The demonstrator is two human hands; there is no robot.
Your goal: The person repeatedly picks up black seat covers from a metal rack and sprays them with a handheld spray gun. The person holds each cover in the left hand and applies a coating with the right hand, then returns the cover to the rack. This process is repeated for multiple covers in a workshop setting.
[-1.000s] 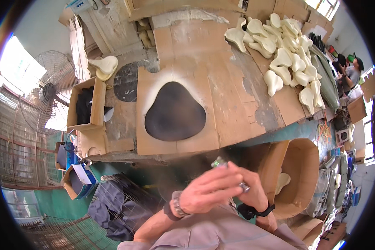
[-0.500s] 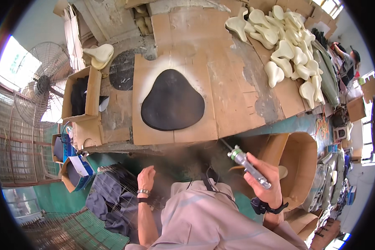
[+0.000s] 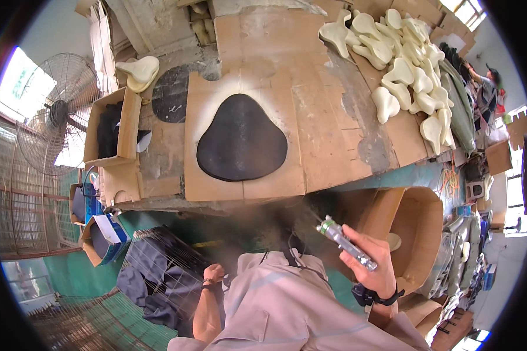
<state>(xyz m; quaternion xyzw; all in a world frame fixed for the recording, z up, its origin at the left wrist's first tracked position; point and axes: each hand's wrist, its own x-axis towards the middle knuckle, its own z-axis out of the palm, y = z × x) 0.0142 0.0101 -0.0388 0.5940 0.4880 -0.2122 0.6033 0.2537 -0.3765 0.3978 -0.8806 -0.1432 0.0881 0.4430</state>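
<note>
My right hand (image 3: pixel 373 260) is wrapped round a slim metal spray gun (image 3: pixel 350 247) with a green collar, held off the table's front edge at the right. Its tip points up and left. Low beside my lap, my left hand (image 3: pixel 214 272) has its fingers curled closed; whatever may be in them is hidden. A black, rounded-triangular saddle cover piece (image 3: pixel 242 139) lies flat on a cardboard sheet (image 3: pixel 287 184), its narrow end away from me. Pale residue surrounds the piece's far end on the cardboard. Neither hand touches the piece.
Cream foam saddle pads (image 3: pixel 401 79) are heaped at the table's far right, with a small stack (image 3: pixel 139 73) at far left. An open carton (image 3: pixel 114 155) holds dark pieces. A large cardboard box (image 3: pixel 413 234) stands right, dark cloth (image 3: pixel 152 281) lies on wire racking left, and a fan (image 3: pixel 58 114) stands beyond.
My left hand has dropped lower toward my lap, and its fingers have curled in. The spray gun in my right hand has shifted slightly left and down. The black piece stays put.
</note>
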